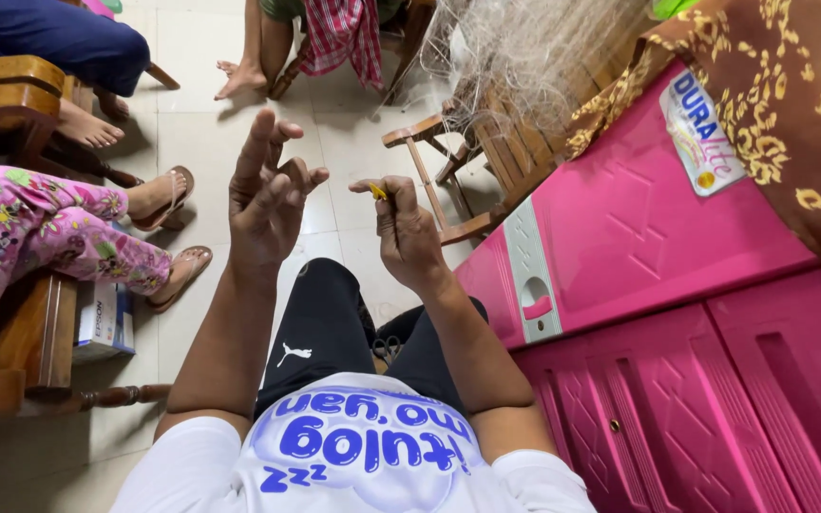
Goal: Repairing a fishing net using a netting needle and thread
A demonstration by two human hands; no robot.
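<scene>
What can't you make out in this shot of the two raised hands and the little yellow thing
- Head view: yellow thing mostly hidden inside the right hand; its kind is unclear.
- Any thread between it and the left hand is too fine to see.
- Pale netting on the wooden chair is cut off by the top edge.

Most of the small yellow object (376, 192) is being hidden by the right hand (409, 233); its kind cannot be told. The seated people are being cut off by the picture's top and left edges.

A home's tiled room: wooden chairs (11, 95), pink plastic cabinet (677, 361), barefoot people seated around.
</scene>
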